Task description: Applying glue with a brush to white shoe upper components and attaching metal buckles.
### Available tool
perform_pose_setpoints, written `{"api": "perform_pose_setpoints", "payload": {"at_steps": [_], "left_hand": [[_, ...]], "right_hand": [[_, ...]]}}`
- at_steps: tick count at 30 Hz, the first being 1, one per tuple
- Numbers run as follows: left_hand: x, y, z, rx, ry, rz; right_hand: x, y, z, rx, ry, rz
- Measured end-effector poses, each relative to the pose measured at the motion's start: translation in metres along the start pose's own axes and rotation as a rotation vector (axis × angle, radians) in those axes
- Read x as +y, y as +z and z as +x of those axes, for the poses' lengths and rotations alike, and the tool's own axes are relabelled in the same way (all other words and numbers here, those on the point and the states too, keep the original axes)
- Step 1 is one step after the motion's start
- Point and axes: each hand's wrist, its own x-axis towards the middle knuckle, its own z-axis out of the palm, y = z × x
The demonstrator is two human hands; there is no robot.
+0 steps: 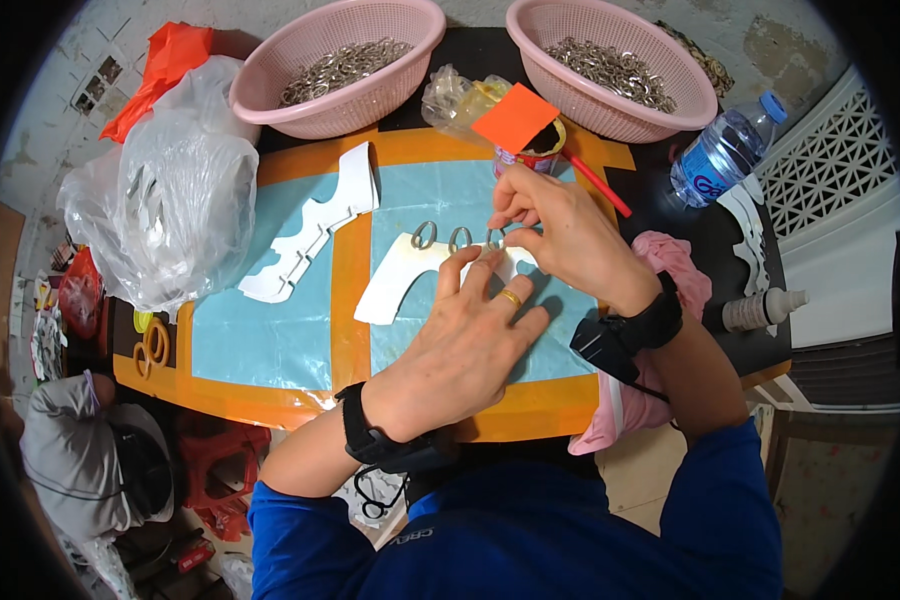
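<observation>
A white curved cut-out piece (pixel 392 283) lies on the blue sheet (pixel 270 350) in front of me. Two silver metal rings (pixel 424 235) stand along its upper edge. Further right on that edge, my right hand (pixel 575 238) pinches another metal ring (pixel 492 239) between thumb and fingers. My left hand (pixel 460 350) rests on the white piece just below this ring, fingers spread and fingertips pressing down. Much of the piece's right part is hidden beneath my hands. Several more white cut-outs (pixel 315 220) lie together, apart from my hands, at the left.
Two pink baskets (pixel 335 100) (pixel 610 100) of metal rings stand at the back. Between them are a tin (pixel 542 160) with an orange card (pixel 515 118) and a red stick (pixel 598 187). Plastic bags (pixel 170 190) stand left; a water bottle (pixel 728 150) and pink cloth (pixel 670 265) are right.
</observation>
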Motion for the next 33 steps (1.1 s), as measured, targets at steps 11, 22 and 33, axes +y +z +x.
{"api": "perform_pose_setpoints", "payload": {"at_steps": [11, 22, 33], "left_hand": [[-0.019, -0.015, 0.004, 0.126, -0.274, -0.455], [-0.026, -0.016, 0.012, 0.139, -0.444, -0.573], [-0.033, -0.016, 0.01, 0.322, -0.43, -0.674]], "right_hand": [[0.007, 0.001, 0.0, -0.005, 0.003, -0.019], [0.006, 0.005, 0.0, 0.019, -0.024, -0.01], [0.005, 0.006, -0.001, -0.016, -0.044, -0.028]]}}
